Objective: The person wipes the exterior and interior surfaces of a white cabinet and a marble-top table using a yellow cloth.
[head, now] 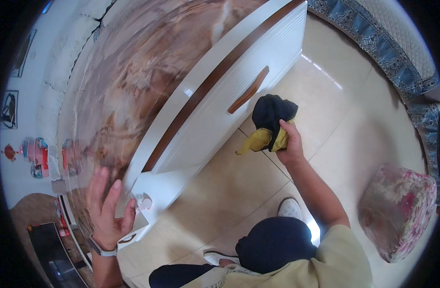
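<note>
My right hand (pixel 291 142) grips a folded cloth (pixel 274 111), dark on one side and yellow on the other, held over the tiled floor. A yellow corner of it hangs loose to the left. My left hand (pixel 110 208) has its fingers spread and holds nothing; a watch is strapped to the wrist. It is at the near end of a glossy, marble-patterned tabletop (pixel 140 82); whether the fingers touch the top I cannot tell. Below the top, the table's white ribbed front (pixel 220 118) carries a curved brown wooden handle (pixel 249 91).
A stool with a flowered cover (pixel 398 212) stands on the floor at the right. Behind it curves a sofa with a blue patterned skirt (pixel 382 46). At the far left are a black flat panel (pixel 56 252) and pink and red items (pixel 38 154). My shoes (pixel 289 208) rest on beige tiles.
</note>
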A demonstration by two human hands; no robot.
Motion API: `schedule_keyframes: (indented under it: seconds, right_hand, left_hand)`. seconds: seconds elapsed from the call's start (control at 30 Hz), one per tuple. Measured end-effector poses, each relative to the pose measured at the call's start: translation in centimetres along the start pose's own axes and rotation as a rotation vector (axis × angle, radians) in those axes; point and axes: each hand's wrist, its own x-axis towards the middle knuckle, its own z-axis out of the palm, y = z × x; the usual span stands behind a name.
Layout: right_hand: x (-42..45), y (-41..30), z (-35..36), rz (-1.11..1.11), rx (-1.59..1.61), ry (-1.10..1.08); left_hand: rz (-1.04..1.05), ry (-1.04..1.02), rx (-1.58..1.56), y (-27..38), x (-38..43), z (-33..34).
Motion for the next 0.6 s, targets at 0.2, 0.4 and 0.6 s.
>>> schedule_keyframes:
  seconds: [0.2,0.4,0.6]
  right_hand:
    - [2.8,5.9,-1.1,-0.065,-0.222,0.064]
    - [7.4,7.0,0.6,-0.310,-0.408,0.117]
    - [17.6,-2.2,-0.7,-0.530,-0.508,0.215]
  left_hand:
    - [-0.042,-0.148,-0.040,-3.2,0.0,2.0]
    - [-0.012,-0.124,-0.048,-3.3,-0.4,2.3]
    - [-0.046,-0.118,-0.054,-3.2,-0.4,2.1]
